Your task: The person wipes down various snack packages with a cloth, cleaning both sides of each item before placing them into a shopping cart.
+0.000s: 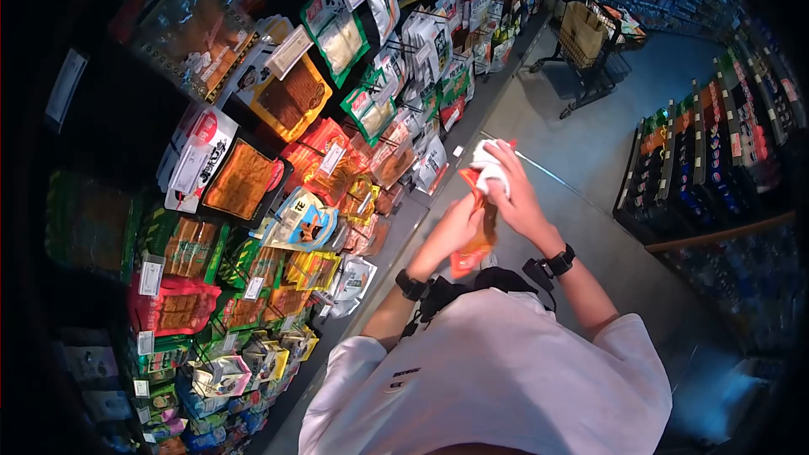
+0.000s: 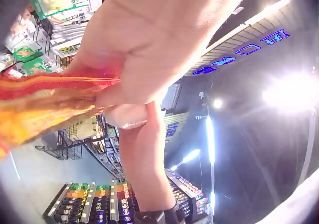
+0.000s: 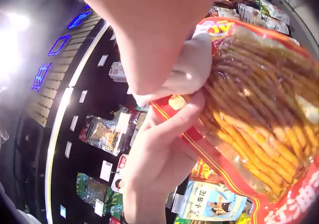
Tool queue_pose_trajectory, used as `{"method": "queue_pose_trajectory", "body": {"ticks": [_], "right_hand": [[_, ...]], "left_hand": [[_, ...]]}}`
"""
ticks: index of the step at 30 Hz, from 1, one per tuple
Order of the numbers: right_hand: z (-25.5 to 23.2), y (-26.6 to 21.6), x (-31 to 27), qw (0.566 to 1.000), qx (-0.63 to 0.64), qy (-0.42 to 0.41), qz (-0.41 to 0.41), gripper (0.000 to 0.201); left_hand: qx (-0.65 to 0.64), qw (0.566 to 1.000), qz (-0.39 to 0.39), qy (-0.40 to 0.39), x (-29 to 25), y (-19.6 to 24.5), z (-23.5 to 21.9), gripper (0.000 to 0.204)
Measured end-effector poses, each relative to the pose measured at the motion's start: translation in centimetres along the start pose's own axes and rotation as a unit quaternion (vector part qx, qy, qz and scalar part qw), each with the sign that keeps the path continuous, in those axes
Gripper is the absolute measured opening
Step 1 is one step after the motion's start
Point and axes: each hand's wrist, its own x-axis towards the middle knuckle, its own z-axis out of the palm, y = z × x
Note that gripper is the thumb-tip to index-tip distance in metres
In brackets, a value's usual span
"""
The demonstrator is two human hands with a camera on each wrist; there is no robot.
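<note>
My left hand (image 1: 458, 226) grips the edge of a red-trimmed snack bag (image 3: 264, 104), its thumb lying over the border in the right wrist view. Brown and orange sticks show through the bag's clear front. A white cloth (image 1: 491, 170) is bunched in my right hand (image 1: 520, 202), which presses it against the upper part of the bag. Seen from the right wrist, the cloth (image 3: 193, 67) touches the bag's printed corner, right beside the left thumb. From the left wrist, the bag (image 2: 45, 102) extends leftward out of the left hand, and the right forearm stands behind.
To the left rises a shelf wall of hanging snack packs (image 1: 308, 160) with price tags. A shopping cart (image 1: 587, 38) holding a brown bag stands farther up the aisle. Bottled-drink shelves (image 1: 708, 147) line the right side, across the grey floor (image 1: 560, 152).
</note>
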Motion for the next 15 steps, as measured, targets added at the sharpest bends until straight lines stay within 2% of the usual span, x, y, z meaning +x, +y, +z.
{"method": "queue_pose_trajectory", "body": {"ticks": [1,3,4,5,7,9,12,13,14,15], "right_hand": [[0.0,0.6,-0.2,0.999,0.017,0.015,0.024,0.039],[0.8,2.9,-1.3,0.991,0.071,0.065,0.097,0.043],[0.7,3.1,-1.9,0.966,0.152,0.059,0.203,0.042],[0.7,3.1,-2.4,0.922,0.230,0.054,0.305,0.042],[1.2,2.7,-3.7,0.885,0.284,0.065,0.362,0.042],[2.3,1.6,-5.2,0.925,0.239,0.092,0.280,0.044],[1.6,-2.5,-5.4,0.981,0.091,0.132,0.107,0.048],[0.7,-3.0,-5.5,0.996,-0.029,0.072,0.046,0.051],[-0.1,-3.1,-5.6,0.989,-0.147,0.009,-0.012,0.054],[-0.4,-2.1,-5.9,0.992,-0.124,0.012,-0.006,0.054]], "left_hand": [[0.033,0.999,0.039,0.001,-0.4,2.0,-1.0,0.029],[0.015,1.000,0.008,-0.017,-1.0,2.6,-1.9,0.030],[0.006,1.000,-0.008,-0.026,-1.2,2.6,-2.0,0.031],[0.016,0.999,0.034,-0.001,-1.3,2.6,-2.0,0.031],[-0.073,0.997,0.004,0.033,-1.2,2.3,-1.2,0.029],[-0.178,0.982,-0.041,0.054,-0.9,2.3,-0.5,0.027],[-0.311,0.943,-0.071,0.096,-0.2,1.7,1.1,0.026],[-0.251,0.961,-0.078,0.090,-0.2,1.5,1.4,0.027],[-0.203,0.973,-0.082,0.072,-0.1,0.9,1.9,0.023],[-0.153,0.983,-0.086,0.054,0.2,0.1,2.3,0.019]]}}
